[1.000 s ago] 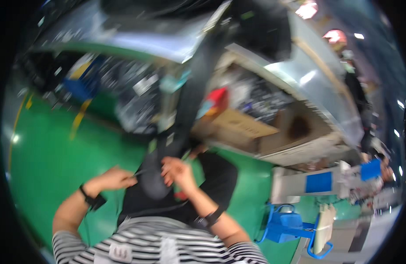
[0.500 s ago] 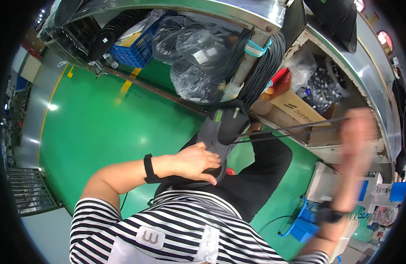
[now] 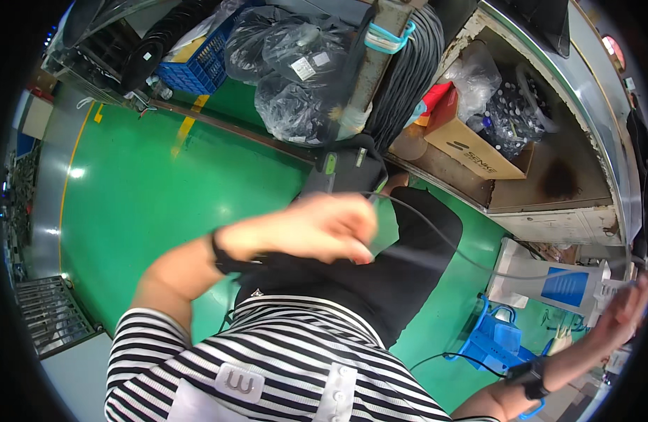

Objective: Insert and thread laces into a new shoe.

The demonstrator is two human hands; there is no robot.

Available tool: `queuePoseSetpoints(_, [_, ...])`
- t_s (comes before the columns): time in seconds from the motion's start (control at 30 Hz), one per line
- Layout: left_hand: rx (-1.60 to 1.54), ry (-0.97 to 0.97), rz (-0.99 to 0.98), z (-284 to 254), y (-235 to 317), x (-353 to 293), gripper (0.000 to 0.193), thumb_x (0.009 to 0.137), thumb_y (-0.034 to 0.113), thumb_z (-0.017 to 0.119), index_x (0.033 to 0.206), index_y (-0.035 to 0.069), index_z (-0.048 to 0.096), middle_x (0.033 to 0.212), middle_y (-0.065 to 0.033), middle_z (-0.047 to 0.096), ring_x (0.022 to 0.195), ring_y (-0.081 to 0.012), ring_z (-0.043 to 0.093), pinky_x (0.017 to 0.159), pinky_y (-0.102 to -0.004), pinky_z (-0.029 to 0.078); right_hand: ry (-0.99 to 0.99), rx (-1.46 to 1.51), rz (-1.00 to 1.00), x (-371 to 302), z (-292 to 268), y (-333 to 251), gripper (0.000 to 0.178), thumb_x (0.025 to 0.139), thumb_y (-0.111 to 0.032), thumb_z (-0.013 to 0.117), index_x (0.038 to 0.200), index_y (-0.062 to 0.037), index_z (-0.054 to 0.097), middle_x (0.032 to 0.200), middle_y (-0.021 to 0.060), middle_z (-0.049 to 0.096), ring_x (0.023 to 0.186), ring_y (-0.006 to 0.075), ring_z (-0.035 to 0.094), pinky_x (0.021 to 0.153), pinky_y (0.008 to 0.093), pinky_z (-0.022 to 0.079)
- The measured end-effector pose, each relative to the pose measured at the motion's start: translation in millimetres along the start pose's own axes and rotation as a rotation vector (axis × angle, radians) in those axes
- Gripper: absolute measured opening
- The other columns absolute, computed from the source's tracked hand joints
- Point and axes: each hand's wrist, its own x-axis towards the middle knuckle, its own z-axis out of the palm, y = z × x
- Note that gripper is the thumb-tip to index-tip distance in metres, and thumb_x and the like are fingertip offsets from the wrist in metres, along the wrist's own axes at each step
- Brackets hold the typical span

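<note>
On my lap lies a dark grey padded piece with green accents [image 3: 348, 169], partly covered by my left hand. My left hand [image 3: 331, 226] is blurred above it, its fingers curled closed; what they hold, if anything, is hidden. A thin dark cord [image 3: 436, 228] runs from beside the left hand in a slack arc out to the right. It ends near my right hand [image 3: 623, 309], which is stretched far out at the right rim. Motion smears the right hand's fingers, so its grip on the cord cannot be made out.
Under the metal bench are a blue crate [image 3: 197, 70], black plastic bags [image 3: 296, 105] and a hanging coil of black cable [image 3: 412, 70]. A cardboard box [image 3: 471, 151] with bagged small parts sits on the right shelf. Lower right stands a blue stool [image 3: 496, 337].
My left hand has lifted off my lap, moving up and right with its fingers curling. The right hand has swung outward and down. The dark strands, taut before, now show as a slack arc.
</note>
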Motion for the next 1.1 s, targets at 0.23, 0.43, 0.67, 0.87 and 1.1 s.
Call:
queuePoseSetpoints(0.23, [-0.878, 1.316, 0.443, -191, -53, -203, 0.028, 0.096, 0.001, 0.05, 0.124, -0.001, 0.048, 0.079, 0.0, 0.049, 0.059, -0.0062, 0.037, 0.057, -0.0227, 0.032, 0.056, -0.095, 0.752, -84, 214, 285, 0.019, 0.095, -0.021, 0.058, 0.096, -0.0023, 0.062, 0.081, 0.0071, 0.065, 0.063, 0.01, 0.062, 0.056, 0.0247, 0.053])
queuePoseSetpoints(0.43, [-0.809, 1.357, 0.649, -265, -119, -367, 0.016, 0.097, -0.001, 0.046, 0.111, -0.006, 0.049, 0.088, -0.009, 0.055, 0.067, -0.0134, 0.045, 0.063, -0.0265, 0.036, -0.065, 0.181, 1.195, -114, 308, 364, 0.021, 0.09, -0.019, 0.069, 0.085, 0.0005, 0.062, 0.062, 0.0004, 0.055, 0.047, 0.0054, 0.043, 0.042, 0.0198, 0.03])
queuePoseSetpoints(0.67, [-0.398, 1.217, 0.232, -194, -89, -160, 0.034, 0.097, 0.013, 0.057, 0.126, -0.003, 0.05, 0.095, -0.0061, 0.062, 0.079, -0.0096, 0.058, 0.069, -0.0192, 0.045, 0.062, 0.218, 1.344, -113, 318, 351, 0.018, 0.09, -0.014, 0.069, 0.079, -0.0009, 0.061, 0.059, 0.0014, 0.053, 0.044, 0.0058, 0.04, 0.04, 0.02, 0.028])
queuePoseSetpoints(0.87, [-0.135, 0.979, 0.075, -176, -51, -99, 0.027, 0.099, 0.022, 0.053, 0.116, 0.0, 0.056, 0.082, 0.0003, 0.059, 0.067, -0.0059, 0.054, 0.06, -0.0184, 0.039, 0.156, 0.557, 1.476, -118, 311, 361, 0.015, 0.092, -0.011, 0.064, 0.083, -0.0022, 0.058, 0.067, 0.0007, 0.052, 0.049, 0.0054, 0.039, 0.042, 0.019, 0.028])
queuePoseSetpoints(1.1, [-0.529, 1.355, -0.039, -269, -132, -259, 0.018, 0.097, 0.014, 0.056, 0.113, 0.005, 0.059, 0.075, 0.0049, 0.057, 0.053, -0.0024, 0.044, 0.045, -0.0166, 0.032, 0.136, 0.69, 0.982, -151, 317, 357, 0.009, 0.095, -0.011, 0.06, 0.091, -0.0035, 0.057, 0.068, -0.0016, 0.051, 0.051, 0.0046, 0.035, 0.047, 0.0187, 0.028])
